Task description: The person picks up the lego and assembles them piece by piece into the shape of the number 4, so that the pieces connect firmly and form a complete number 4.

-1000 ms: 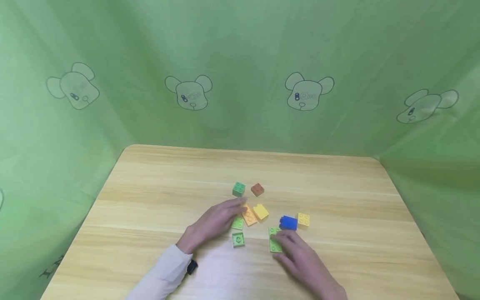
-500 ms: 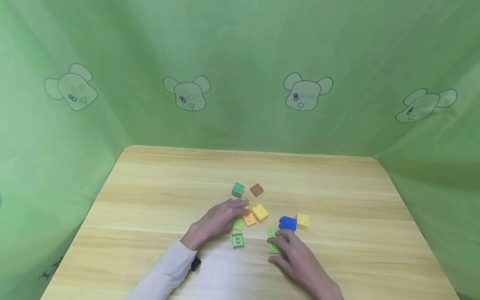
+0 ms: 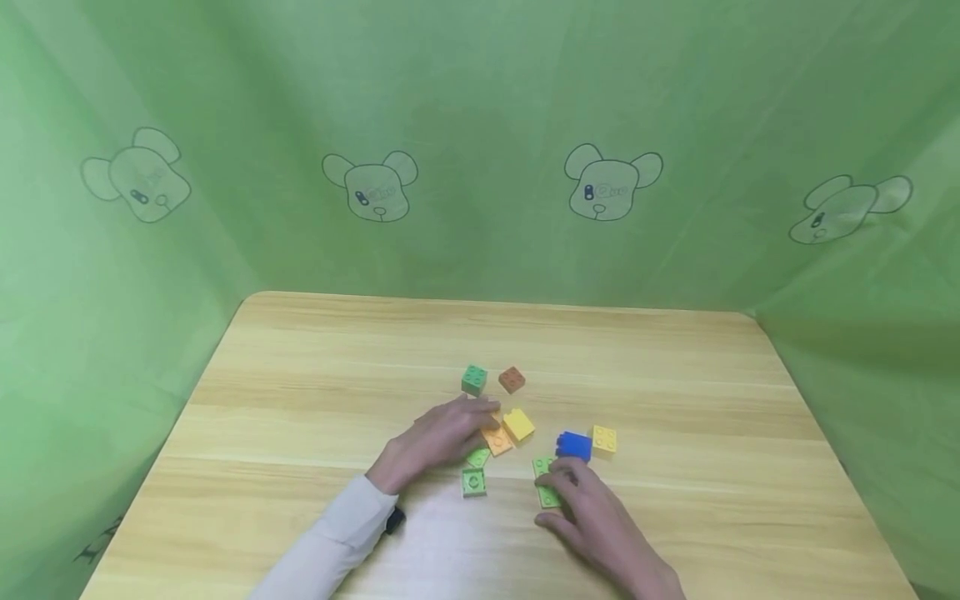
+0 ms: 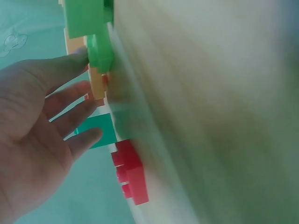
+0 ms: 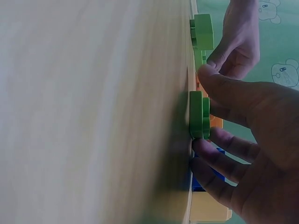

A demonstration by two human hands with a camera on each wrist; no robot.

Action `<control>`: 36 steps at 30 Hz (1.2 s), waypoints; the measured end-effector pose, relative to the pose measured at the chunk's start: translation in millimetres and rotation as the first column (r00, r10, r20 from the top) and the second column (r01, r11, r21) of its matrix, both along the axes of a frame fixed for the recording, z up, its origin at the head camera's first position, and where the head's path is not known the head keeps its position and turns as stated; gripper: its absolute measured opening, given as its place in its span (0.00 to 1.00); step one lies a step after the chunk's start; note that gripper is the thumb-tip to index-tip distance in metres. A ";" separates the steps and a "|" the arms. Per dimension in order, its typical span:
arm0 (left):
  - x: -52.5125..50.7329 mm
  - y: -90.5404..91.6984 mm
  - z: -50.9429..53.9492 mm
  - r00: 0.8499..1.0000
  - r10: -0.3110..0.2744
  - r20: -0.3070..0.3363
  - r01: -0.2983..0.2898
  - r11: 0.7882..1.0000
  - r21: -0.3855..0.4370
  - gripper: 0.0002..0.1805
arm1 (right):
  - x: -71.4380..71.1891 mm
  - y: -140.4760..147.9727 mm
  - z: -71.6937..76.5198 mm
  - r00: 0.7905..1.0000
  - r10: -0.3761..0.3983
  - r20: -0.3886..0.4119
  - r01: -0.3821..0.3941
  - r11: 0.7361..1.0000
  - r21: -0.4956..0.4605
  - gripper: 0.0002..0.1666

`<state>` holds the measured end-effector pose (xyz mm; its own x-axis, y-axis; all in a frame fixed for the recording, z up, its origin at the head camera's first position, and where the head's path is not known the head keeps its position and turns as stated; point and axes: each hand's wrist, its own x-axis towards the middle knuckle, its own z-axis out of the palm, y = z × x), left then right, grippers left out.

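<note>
My left hand (image 3: 446,435) lies over the toy bricks at the table's middle, fingers extended across the orange brick (image 3: 497,440). In the left wrist view its thumb touches a small lime brick (image 4: 99,53), and the other fingers are loosely bent. My right hand (image 3: 600,518) arches beside a longer lime brick (image 3: 547,493). In the right wrist view that brick (image 5: 196,114) sits between thumb and fingers; fingertips touch one end while the thumb tip stands apart. An upturned lime brick (image 3: 473,482) lies near my left hand, a yellow brick (image 3: 517,423) against the orange one.
Behind my left hand are a dark green brick (image 3: 474,379) and a reddish-brown brick (image 3: 512,379). A blue brick (image 3: 574,447) and a pale yellow brick (image 3: 604,439) stand beyond my right hand. Green curtain (image 3: 480,250) surrounds the wooden table (image 3: 337,350).
The small lime brick under my left hand has turned and shifted slightly nearer. My right index finger and thumb have moved a little left around the longer lime brick.
</note>
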<state>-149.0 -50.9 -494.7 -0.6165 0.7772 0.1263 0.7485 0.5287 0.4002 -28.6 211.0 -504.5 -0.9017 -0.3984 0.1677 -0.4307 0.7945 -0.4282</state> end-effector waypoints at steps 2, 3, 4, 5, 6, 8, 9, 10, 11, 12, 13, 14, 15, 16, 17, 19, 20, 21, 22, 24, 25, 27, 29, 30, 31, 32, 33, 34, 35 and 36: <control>-0.8 0.6 2.2 1.000 0.000 0.006 0.000 1.000 -0.013 0.12 | 0.0 -0.4 0.3 1.000 -0.005 0.001 0.005 1.000 0.000 0.25; -1.5 0.9 3.0 1.000 0.000 0.011 0.000 1.000 -0.018 0.11 | 0.1 -0.7 0.4 1.000 -0.008 0.001 0.008 1.000 0.002 0.25; -1.9 1.3 3.5 1.000 0.002 0.011 -0.001 1.000 -0.025 0.11 | 0.2 -0.9 0.5 1.000 -0.013 0.002 0.013 1.000 0.006 0.24; -2.4 1.6 3.6 1.000 0.002 0.014 -0.001 1.000 -0.028 0.11 | 0.3 -1.2 0.5 1.000 -0.020 0.006 0.020 1.000 0.011 0.23; -3.0 2.0 3.4 1.000 -0.001 0.013 0.001 1.000 -0.031 0.11 | 0.4 -1.6 0.7 1.000 -0.027 0.012 0.027 0.999 0.017 0.22; -3.6 2.3 2.8 1.000 -0.003 0.013 0.004 0.999 -0.032 0.11 | 0.4 -2.3 0.5 0.999 -0.040 0.022 0.039 0.999 0.029 0.20; -3.7 2.2 2.7 1.000 -0.004 0.012 0.004 0.999 -0.033 0.11 | 0.4 -2.6 0.4 0.998 -0.046 0.030 0.045 0.998 0.032 0.19; -3.9 2.1 2.3 1.000 -0.006 0.012 0.007 1.000 -0.031 0.11 | 0.4 -2.8 0.3 0.998 -0.052 0.039 0.051 0.998 0.035 0.18; -4.1 2.1 1.7 1.000 -0.009 0.012 0.010 1.000 -0.027 0.11 | 0.3 -3.0 0.3 0.997 -0.055 0.044 0.054 0.998 0.036 0.18; -4.2 1.9 1.5 1.000 -0.012 0.011 0.013 1.000 -0.023 0.12 | 0.3 -3.0 0.3 0.997 -0.056 0.047 0.055 0.998 0.036 0.18; -4.1 1.6 1.1 1.000 -0.013 0.013 0.013 1.000 -0.020 0.12 | 0.3 -3.0 0.1 0.997 -0.055 0.046 0.054 0.998 0.034 0.18; -4.3 1.4 0.5 1.000 -0.013 0.013 0.013 1.000 -0.016 0.12 | 0.3 -3.0 -0.1 0.997 -0.055 0.045 0.053 0.998 0.033 0.17; -4.3 1.1 -0.1 1.000 -0.013 0.012 0.013 1.000 -0.013 0.13 | 0.3 -2.9 -0.2 0.998 -0.054 0.040 0.052 0.998 0.031 0.17; -4.4 0.9 -0.8 1.000 -0.013 0.011 0.013 1.000 -0.009 0.13 | 0.1 -2.9 -0.4 0.998 -0.052 0.032 0.051 0.998 0.030 0.17; -4.3 0.6 -1.5 1.000 -0.011 0.014 0.011 1.000 -0.005 0.14 | 0.0 -2.9 -0.6 0.998 -0.049 0.025 0.048 0.998 0.027 0.17; -4.2 0.0 -2.6 1.000 -0.008 0.020 0.008 1.000 0.005 0.15 | -0.4 -2.7 -0.9 0.999 -0.048 0.013 0.048 0.999 0.021 0.18; -4.3 -0.2 -3.3 1.000 -0.008 0.026 0.007 1.000 0.011 0.15 | -0.6 -2.6 -1.1 0.999 -0.049 0.008 0.048 0.999 0.019 0.18; -4.3 -0.5 -3.9 0.999 -0.007 0.031 0.007 1.000 0.018 0.15 | -0.8 -2.3 -1.2 0.999 -0.050 0.006 0.049 0.999 0.016 0.18; -4.1 -0.7 -4.4 0.999 -0.007 0.037 0.006 1.000 0.024 0.15 | -0.9 -2.4 -1.2 0.999 -0.053 0.005 0.053 0.998 0.015 0.19; -3.3 -1.3 -4.9 0.999 -0.004 0.047 0.002 1.000 0.031 0.15 | -0.8 -2.3 -1.2 0.998 -0.061 0.011 0.061 0.998 0.013 0.20; -2.7 -1.6 -5.0 0.999 -0.002 0.049 0.000 0.999 0.035 0.15 | -0.8 -2.3 -1.2 0.998 -0.064 0.014 0.064 0.998 0.013 0.20; -1.5 -2.0 -5.3 0.999 -0.001 0.051 -0.001 0.999 0.044 0.15 | -0.7 -2.2 -1.2 0.997 -0.074 0.025 0.074 0.997 0.016 0.22; 0.0 -2.5 -4.4 0.999 0.002 0.052 -0.005 0.998 0.056 0.16 | -0.6 -2.0 -1.3 0.996 -0.079 0.032 0.078 0.997 0.020 0.23; 0.8 -2.8 -4.0 0.999 0.003 0.054 -0.006 0.998 0.063 0.16 | -0.5 -1.8 -1.3 0.996 -0.080 0.033 0.079 0.997 0.021 0.24; 1.6 -3.2 -3.6 0.998 0.005 0.055 -0.009 0.997 0.072 0.16 | -0.2 -1.7 -1.5 0.996 -0.081 0.034 0.080 0.997 0.022 0.26; 2.3 -3.4 -3.1 0.998 0.008 0.059 -0.013 0.997 0.079 0.16 | 0.1 -1.5 -1.7 0.996 -0.082 0.033 0.081 0.996 0.023 0.27; 3.0 -3.9 -2.7 0.998 0.012 0.060 -0.017 0.996 0.086 0.16 | 0.4 -1.4 -1.9 0.996 -0.082 0.029 0.081 0.996 0.022 0.28; 3.7 -4.3 -2.4 0.998 0.016 0.060 -0.022 0.995 0.093 0.16 | 0.9 -1.2 -2.1 0.996 -0.082 0.026 0.081 0.997 0.020 0.29; 4.3 -4.7 -2.3 0.998 0.019 0.061 -0.025 0.995 0.100 0.16 | 1.5 -1.0 -2.2 0.996 -0.081 0.022 0.081 0.997 0.016 0.30; 4.8 -5.3 -2.4 0.998 0.023 0.061 -0.029 0.994 0.103 0.16 | 1.9 -0.9 -2.2 0.997 -0.081 0.017 0.081 0.997 0.013 0.30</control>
